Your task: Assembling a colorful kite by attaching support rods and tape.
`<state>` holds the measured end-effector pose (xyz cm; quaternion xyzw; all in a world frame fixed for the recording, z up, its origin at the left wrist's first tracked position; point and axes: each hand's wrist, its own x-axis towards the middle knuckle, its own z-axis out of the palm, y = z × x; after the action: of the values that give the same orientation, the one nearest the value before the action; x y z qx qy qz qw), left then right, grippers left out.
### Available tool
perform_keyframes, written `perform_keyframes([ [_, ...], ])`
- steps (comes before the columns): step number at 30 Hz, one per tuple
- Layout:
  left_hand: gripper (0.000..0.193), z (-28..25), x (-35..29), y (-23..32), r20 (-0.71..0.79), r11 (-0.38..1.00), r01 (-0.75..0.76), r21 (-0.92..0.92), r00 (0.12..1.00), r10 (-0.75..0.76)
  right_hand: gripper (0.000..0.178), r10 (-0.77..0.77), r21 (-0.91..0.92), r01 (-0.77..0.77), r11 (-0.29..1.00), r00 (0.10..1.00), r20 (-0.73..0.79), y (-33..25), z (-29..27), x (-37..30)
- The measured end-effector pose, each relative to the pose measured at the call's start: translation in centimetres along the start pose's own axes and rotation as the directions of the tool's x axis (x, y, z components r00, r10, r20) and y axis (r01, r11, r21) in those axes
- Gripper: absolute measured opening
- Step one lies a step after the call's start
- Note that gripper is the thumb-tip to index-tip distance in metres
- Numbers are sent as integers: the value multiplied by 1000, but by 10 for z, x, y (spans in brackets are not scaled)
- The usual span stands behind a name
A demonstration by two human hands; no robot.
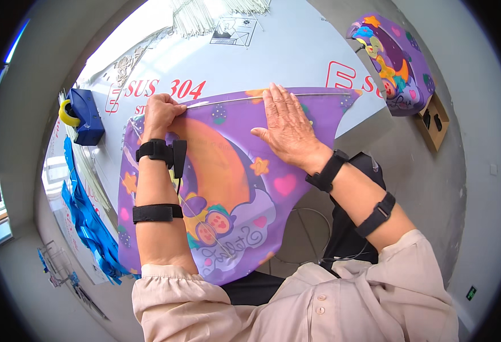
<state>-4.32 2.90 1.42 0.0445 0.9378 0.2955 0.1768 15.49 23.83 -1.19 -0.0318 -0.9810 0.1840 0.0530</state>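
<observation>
A purple printed sheet (287,154) with an orange moon, stars and hearts lies over the near edge of the table and hangs down over my lap. Along its far edge runs a thin pale rod (222,100). My left hand (163,117) is closed at the rod's left end, with thumb and fingers pinched together; the fingertips are partly hidden. My right hand (287,122) lies flat across the rod and the sheet, fingers stretched out and pointing away from me. Black straps circle both forearms.
A blue tape dispenser (88,119) with a yellow roll stands at the left. Blue strips (90,219) hang along the table's left side. Bundled pale sticks (196,17) lie at the back. At right, more printed purple pieces (398,68) rest above a cardboard box (434,126).
</observation>
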Motion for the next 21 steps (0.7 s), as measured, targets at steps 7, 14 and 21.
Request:
perform_keyframes([
  [7, 17, -2, 2, -3, 13, 1000, 6, -10, 1000, -6, 96, 14, -65, -14, 998, 1000, 1, -2, 6, 0],
  [14, 18, -3, 7, -12, -16, 1000, 0, 4, 1000, 0, 97, 107, -153, -98, 983, 993, 48, 14, -6, -12],
  [21, 21, 3, 5, -8, -38, 998, -14, 53, 999, 16, 82, -111, -27, 109, 994, 988, -103, -25, 5, 16],
])
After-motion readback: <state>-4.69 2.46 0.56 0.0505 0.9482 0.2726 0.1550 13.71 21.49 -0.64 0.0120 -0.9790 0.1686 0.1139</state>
